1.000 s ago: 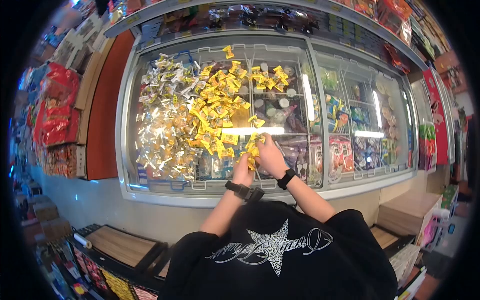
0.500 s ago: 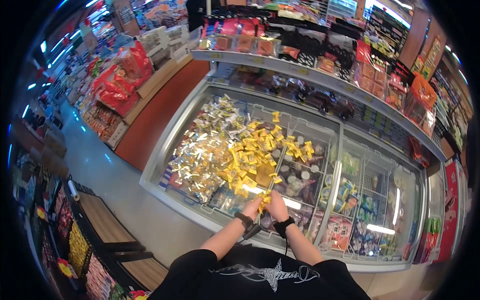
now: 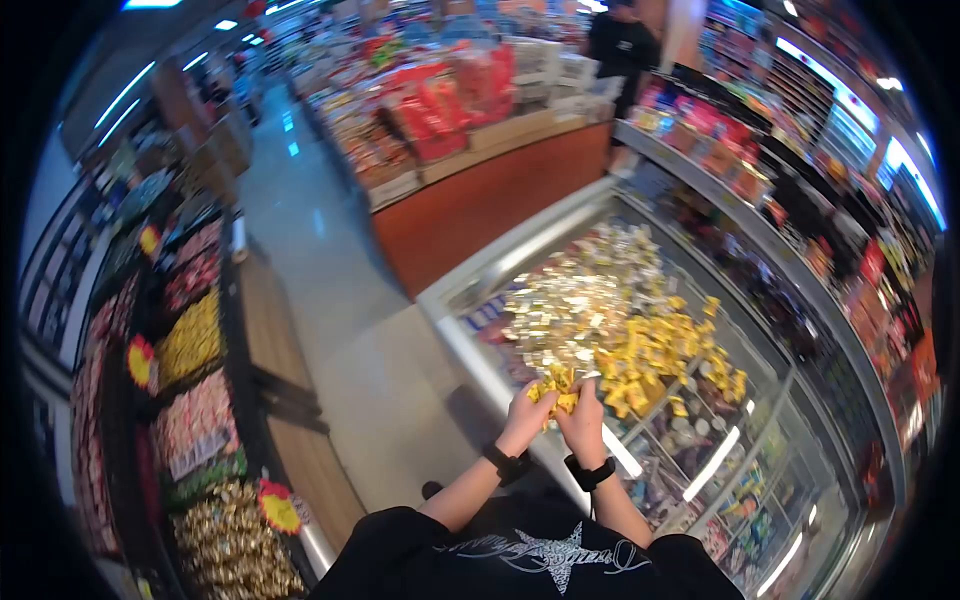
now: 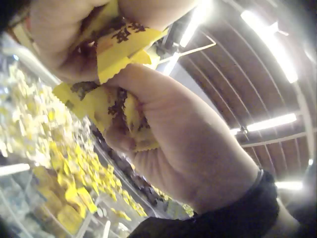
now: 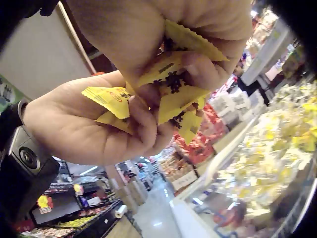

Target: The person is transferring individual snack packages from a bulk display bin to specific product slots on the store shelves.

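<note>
My left hand (image 3: 520,422) and right hand (image 3: 582,420) are side by side near the freezer's rim, both gripping yellow-wrapped candies (image 3: 556,384) bunched between them. In the right wrist view, curled fingers of the left hand (image 5: 74,124) clasp several yellow packets (image 5: 111,101), and the right hand (image 5: 129,34) pinches more above them. Seen from the left wrist, the right hand (image 4: 183,129) has candies (image 4: 116,111) under its curled fingers. A heap of loose yellow candies (image 3: 650,350) lies on the freezer glass, beside a larger silver and gold pile (image 3: 570,305).
The chest freezer (image 3: 450,330) has a pale metal rim and glass lids over frozen goods. To the left, an aisle floor (image 3: 380,370) runs past candy bins (image 3: 190,335). A wooden display (image 3: 480,200) holds red packages. At the back, a person (image 3: 622,50) stands by the shelves.
The head view has swung left toward the aisle. Both hands have shifted from over the glass to the freezer's rim and closer together, with yellow candies still held.
</note>
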Tool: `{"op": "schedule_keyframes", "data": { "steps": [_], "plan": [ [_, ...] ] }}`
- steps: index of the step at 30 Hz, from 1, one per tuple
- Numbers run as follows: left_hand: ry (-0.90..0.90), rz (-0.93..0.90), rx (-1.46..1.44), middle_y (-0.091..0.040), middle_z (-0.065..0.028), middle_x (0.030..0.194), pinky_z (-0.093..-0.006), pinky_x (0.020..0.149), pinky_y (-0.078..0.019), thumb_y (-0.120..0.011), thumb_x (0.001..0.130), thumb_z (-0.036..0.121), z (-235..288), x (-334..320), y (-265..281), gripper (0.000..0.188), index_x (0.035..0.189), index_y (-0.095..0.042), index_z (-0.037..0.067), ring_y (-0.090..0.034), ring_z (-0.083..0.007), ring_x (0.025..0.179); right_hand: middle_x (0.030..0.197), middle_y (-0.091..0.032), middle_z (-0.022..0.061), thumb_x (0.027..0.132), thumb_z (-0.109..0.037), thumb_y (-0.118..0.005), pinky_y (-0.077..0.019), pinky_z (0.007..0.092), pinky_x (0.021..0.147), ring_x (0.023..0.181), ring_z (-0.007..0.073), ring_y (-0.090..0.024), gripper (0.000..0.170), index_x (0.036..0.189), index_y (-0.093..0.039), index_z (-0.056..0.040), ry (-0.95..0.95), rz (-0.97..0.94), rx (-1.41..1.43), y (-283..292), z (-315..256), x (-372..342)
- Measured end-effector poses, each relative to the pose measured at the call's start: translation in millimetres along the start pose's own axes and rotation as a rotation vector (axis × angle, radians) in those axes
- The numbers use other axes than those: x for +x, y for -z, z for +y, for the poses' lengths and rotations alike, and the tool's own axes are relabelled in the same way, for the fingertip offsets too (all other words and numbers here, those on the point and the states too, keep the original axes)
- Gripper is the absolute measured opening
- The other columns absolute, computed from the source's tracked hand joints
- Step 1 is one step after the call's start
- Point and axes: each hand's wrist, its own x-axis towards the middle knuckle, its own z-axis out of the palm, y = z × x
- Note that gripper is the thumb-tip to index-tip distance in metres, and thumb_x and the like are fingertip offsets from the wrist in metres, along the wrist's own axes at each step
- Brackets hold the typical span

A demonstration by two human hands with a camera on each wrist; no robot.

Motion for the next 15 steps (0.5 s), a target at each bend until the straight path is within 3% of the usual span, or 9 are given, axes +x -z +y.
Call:
{"op": "schedule_keyframes", "data": {
  "steps": [1, 3, 4, 5, 7, 9, 11, 15],
  "plan": [
    [0.017, 0.041, 0.018, -0.060, -0.0028, 0.091, -0.0220, 0.067, -0.0450, -0.057, 0.085, 0.013, 8, -4, 25, 0.026, 0.107, -0.056, -0.001, -0.055, -0.0071, 0.080, 0.078, -0.058, 0.0225, 0.071, -0.007, -0.068, -0.0463, 0.0439, 0.062, 0.076, 0.0416, -0.059, 0.037, 0.096, -0.041, -0.0026, 0.057, -0.055, 0.018, -15, -22, 3],
    [-0.220, 0.216, 0.033, -0.063, -0.0056, 0.080, -0.0266, 0.060, -0.0463, -0.061, 0.083, 0.017, 14, -10, 73, 0.030, 0.105, -0.057, -0.003, -0.057, -0.0097, 0.068, 0.081, -0.059, 0.0223, 0.071, -0.007, -0.068, -0.0474, 0.0440, 0.064, 0.078, 0.0420, -0.059, 0.042, 0.101, -0.039, -0.0030, 0.048, -0.128, 0.058, -54, -61, 4],
    [-0.153, 0.230, -0.003, -0.064, -0.0076, 0.083, -0.0283, 0.066, -0.0480, -0.061, 0.083, 0.017, 20, -17, 102, 0.032, 0.107, -0.056, -0.004, -0.059, -0.0120, 0.075, 0.084, -0.059, 0.0225, 0.071, -0.006, -0.067, -0.0484, 0.0435, 0.065, 0.079, 0.0419, -0.060, 0.050, 0.110, -0.036, -0.0030, 0.177, -0.133, 0.133, -78, -73, 5],
    [-0.169, 0.291, -0.014, -0.064, -0.0076, 0.084, -0.0283, 0.066, -0.0482, -0.061, 0.083, 0.017, 27, -25, 126, 0.032, 0.107, -0.056, -0.004, -0.059, -0.0121, 0.075, 0.091, -0.060, 0.0234, 0.071, -0.005, -0.066, -0.0491, 0.0426, 0.066, 0.080, 0.0413, -0.061, 0.068, 0.128, -0.029, -0.0026, 0.182, -0.183, 0.172, -98, -89, 2],
    [-0.198, 0.419, -0.038, -0.064, -0.0076, 0.085, -0.0284, 0.067, -0.0486, -0.061, 0.083, 0.017, 47, -45, 176, 0.032, 0.107, -0.056, -0.004, -0.060, -0.0123, 0.075, 0.100, -0.059, 0.0248, 0.072, -0.002, -0.064, -0.0493, 0.0419, 0.070, 0.085, 0.0401, -0.061, 0.081, 0.139, -0.020, -0.0040, 0.152, -0.360, 0.216, -130, -147, -3],
    [-0.264, 0.531, -0.046, -0.064, -0.0067, 0.084, -0.0264, 0.062, -0.0480, -0.061, 0.084, 0.016, 52, -60, 229, 0.031, 0.106, -0.056, -0.004, -0.058, -0.0103, 0.070, 0.111, -0.057, 0.0243, 0.073, -0.001, -0.061, -0.0487, 0.0393, 0.081, 0.098, 0.0380, -0.059, 0.066, 0.135, -0.036, -0.0032, 0.447, -0.366, 0.227, -182, -173, -8],
    [-0.246, 0.601, -0.072, -0.063, -0.0060, 0.083, -0.0256, 0.060, -0.0475, -0.061, 0.084, 0.016, 61, -85, 279, 0.030, 0.106, -0.056, -0.004, -0.058, -0.0094, 0.069, 0.111, -0.058, 0.0229, 0.072, -0.001, -0.061, -0.0472, 0.0366, 0.085, 0.103, 0.0350, -0.059, 0.060, 0.129, -0.041, -0.0016, 0.432, -0.500, 0.280, -225, -207, -24],
    [-0.223, 0.827, -0.121, -0.060, -0.0036, 0.078, -0.0223, 0.053, -0.0440, -0.061, 0.084, 0.016, 59, -133, 356, 0.030, 0.106, -0.056, -0.003, -0.053, -0.0065, 0.061, 0.110, -0.058, 0.0226, 0.074, -0.002, -0.062, -0.0479, 0.0375, 0.083, 0.099, 0.0367, -0.059, 0.056, 0.126, -0.041, -0.0020, 0.535, -0.739, 0.361, -297, -256, -58]
  ]
}}
